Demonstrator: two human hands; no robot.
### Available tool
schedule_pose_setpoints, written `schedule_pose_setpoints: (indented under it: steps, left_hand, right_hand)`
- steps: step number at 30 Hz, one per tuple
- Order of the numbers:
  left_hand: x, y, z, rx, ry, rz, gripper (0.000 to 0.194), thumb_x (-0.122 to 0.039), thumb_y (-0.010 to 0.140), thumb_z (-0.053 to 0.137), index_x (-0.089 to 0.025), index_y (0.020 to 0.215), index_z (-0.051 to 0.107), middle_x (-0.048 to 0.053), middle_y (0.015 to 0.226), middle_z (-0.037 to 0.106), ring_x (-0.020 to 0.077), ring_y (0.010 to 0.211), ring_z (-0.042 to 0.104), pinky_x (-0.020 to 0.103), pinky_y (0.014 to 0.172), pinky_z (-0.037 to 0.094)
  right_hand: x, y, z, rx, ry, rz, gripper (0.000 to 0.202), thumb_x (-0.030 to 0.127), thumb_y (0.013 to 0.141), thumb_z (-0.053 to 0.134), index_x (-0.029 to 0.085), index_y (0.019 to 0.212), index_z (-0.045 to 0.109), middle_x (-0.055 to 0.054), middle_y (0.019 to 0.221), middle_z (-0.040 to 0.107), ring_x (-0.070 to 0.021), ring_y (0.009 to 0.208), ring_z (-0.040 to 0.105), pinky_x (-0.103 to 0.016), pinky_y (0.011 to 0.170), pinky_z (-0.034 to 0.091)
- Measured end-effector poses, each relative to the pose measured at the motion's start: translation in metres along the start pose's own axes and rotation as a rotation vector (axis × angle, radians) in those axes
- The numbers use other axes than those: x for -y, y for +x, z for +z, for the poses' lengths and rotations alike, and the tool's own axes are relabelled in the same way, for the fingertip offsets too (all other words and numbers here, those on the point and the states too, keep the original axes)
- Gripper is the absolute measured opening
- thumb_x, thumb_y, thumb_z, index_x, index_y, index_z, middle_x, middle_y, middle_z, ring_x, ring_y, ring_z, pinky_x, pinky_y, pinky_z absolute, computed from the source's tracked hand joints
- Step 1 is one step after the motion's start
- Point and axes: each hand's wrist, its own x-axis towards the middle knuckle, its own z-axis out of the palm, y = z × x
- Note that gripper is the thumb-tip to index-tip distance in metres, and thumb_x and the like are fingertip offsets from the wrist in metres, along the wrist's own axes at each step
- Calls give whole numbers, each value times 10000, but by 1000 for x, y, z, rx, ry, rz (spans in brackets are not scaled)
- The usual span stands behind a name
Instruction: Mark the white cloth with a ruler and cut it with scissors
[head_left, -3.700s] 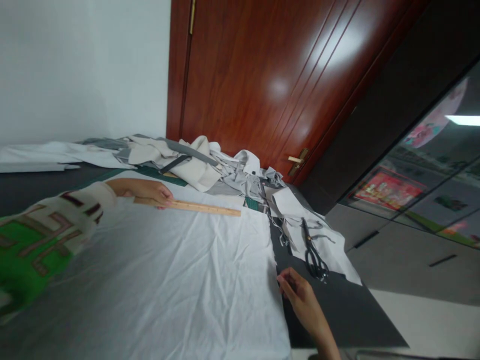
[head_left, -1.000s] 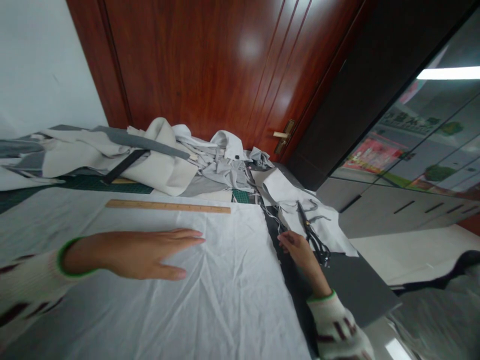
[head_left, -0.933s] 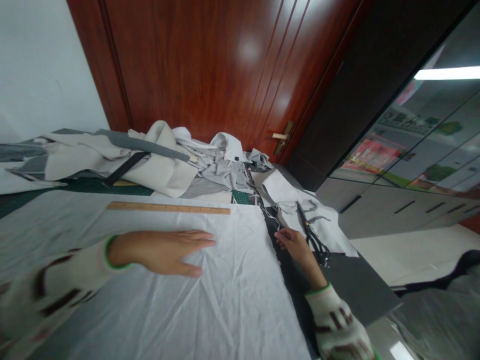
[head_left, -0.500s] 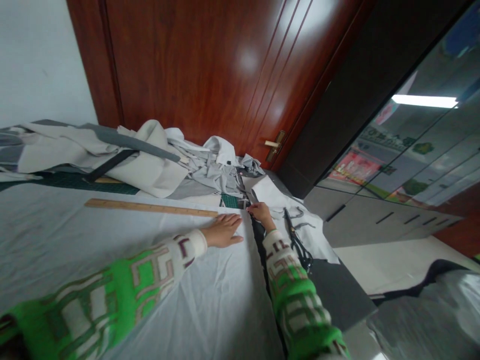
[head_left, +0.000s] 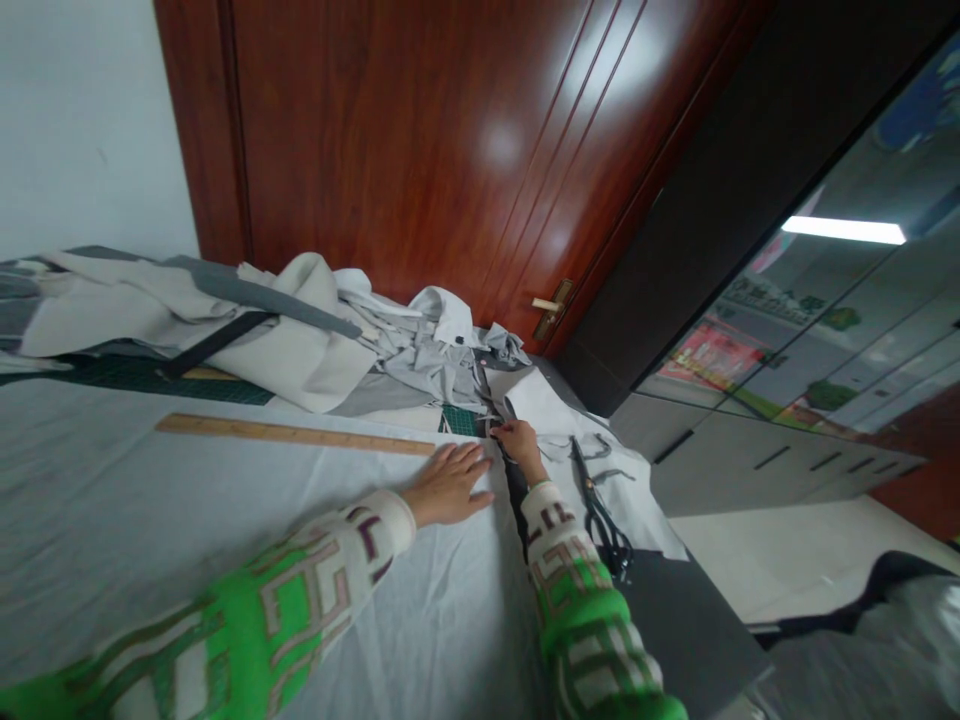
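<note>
A large white cloth covers most of the table, with slight creases in it. My left hand lies flat on it near the right edge, fingers stretched out. At its fingertips ends a wooden ruler, which lies along the cloth's far edge. My right hand is at the far right corner of the cloth, fingers closed in a pinch on the edge. To its right, black-handled scissors lie on a white piece of fabric.
Heaped grey and off-white fabrics line the back, against a brown door. A green cutting mat peeks out beneath. The dark table top ends at the right, near a glass-fronted cabinet.
The camera view has shifted slightly, so the scene sits a little lower. Both hands stay at about the same places on the cloth.
</note>
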Motion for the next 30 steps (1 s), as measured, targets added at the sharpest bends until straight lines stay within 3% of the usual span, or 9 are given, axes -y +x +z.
schedule_pose_setpoints:
  steps: [6, 10, 13, 16, 20, 24, 27, 28, 30]
  left_hand:
    - [-1, -2, -1, -26, 21, 0, 582, -526, 975, 407, -220, 1469, 413, 129, 1582, 332, 265, 1484, 237, 498, 1197, 173]
    - [-2, 0, -7, -9, 17, 10, 563, -507, 973, 417, -234, 1465, 414, 118, 1597, 302, 258, 1493, 211, 491, 1200, 160]
    - [-3, 3, -14, 46, -5, 10, 608, -490, 956, 437, -183, 1478, 384, 155, 1597, 281, 292, 1492, 203, 520, 1194, 164]
    - [-7, 1, -26, 141, -41, 32, 681, -492, 907, 495, -128, 1470, 376, 199, 1569, 316, 327, 1465, 274, 516, 1170, 242]
    - [-28, -31, -51, 253, -91, 104, 695, -514, 881, 511, -128, 1450, 409, 195, 1543, 364, 325, 1435, 343, 479, 1152, 299]
    - [-70, -102, -89, 338, -172, 203, 668, -539, 890, 510, -160, 1436, 447, 143, 1504, 452, 253, 1390, 433, 370, 1142, 339]
    - [-99, -158, -111, 503, -450, 206, 647, -497, 894, 540, -197, 1457, 432, 104, 1498, 478, 227, 1379, 449, 347, 1144, 342]
    - [-106, -174, -114, 555, -511, 175, 632, -479, 900, 538, -219, 1465, 425, 88, 1507, 469, 224, 1377, 451, 347, 1148, 340]
    - [-115, -201, -108, 638, -658, 136, 607, -515, 899, 545, -278, 1450, 454, 54, 1466, 526, 229, 1329, 507, 339, 1128, 372]
  right_hand:
    - [-6, -41, -30, 16, -72, -57, 191, 344, 941, 619, 169, 998, 668, -46, 1058, 691, -193, 972, 657, -406, 880, 532]
    - [-22, -110, -48, 121, -47, -148, 102, 214, 891, 635, 171, 823, 697, -32, 824, 708, -185, 817, 661, -351, 798, 506]
    - [-32, -176, -55, 224, 32, -244, 129, 188, 866, 605, 208, 830, 728, -22, 731, 707, -183, 715, 663, -287, 676, 481]
    - [-39, -236, -52, 223, 121, -306, 259, 287, 926, 539, 238, 1132, 689, -81, 1074, 716, -217, 968, 672, -319, 842, 505]
    - [-49, -287, -41, 216, 218, -284, 413, 303, 889, 592, 295, 1301, 628, -102, 1385, 584, -291, 1311, 493, -480, 1145, 325]
    - [-69, -292, -47, 200, 220, -293, 359, 287, 868, 596, 294, 1214, 693, -109, 1322, 638, -296, 1245, 561, -463, 1076, 417]
    - [-96, -263, -62, -24, 239, -276, 283, 398, 896, 540, 275, 1075, 722, -80, 1065, 751, -257, 961, 698, -376, 849, 541]
    - [-107, -249, -66, -179, 171, -191, 284, 420, 885, 526, 263, 1014, 725, -77, 988, 763, -250, 870, 709, -359, 776, 550]
    - [-129, -217, -73, -314, 89, -80, 346, 373, 904, 448, 181, 1061, 689, -145, 983, 743, -280, 858, 697, -404, 786, 526]
